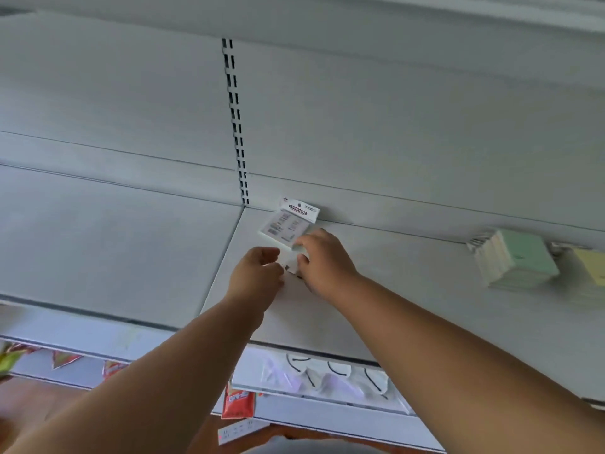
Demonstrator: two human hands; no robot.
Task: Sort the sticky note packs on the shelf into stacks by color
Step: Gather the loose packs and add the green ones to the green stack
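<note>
A white-backed sticky note pack (288,222) with a barcode label faces me, tilted up off the white shelf (393,290) near its back wall. My right hand (322,262) pinches its lower corner. My left hand (257,273) is just to the left, fingers curled around a second small pack (290,262) between the two hands; most of that pack is hidden. A stack of green sticky note packs (517,258) lies at the right of the shelf. Beside it, at the frame edge, sits a yellow stack (591,267).
A slotted upright (236,126) runs down the back panel to the shelf seam. Below the shelf edge, a lower shelf holds white packets (327,375) and red packets (238,403). Another white shelf section (108,234) extends left.
</note>
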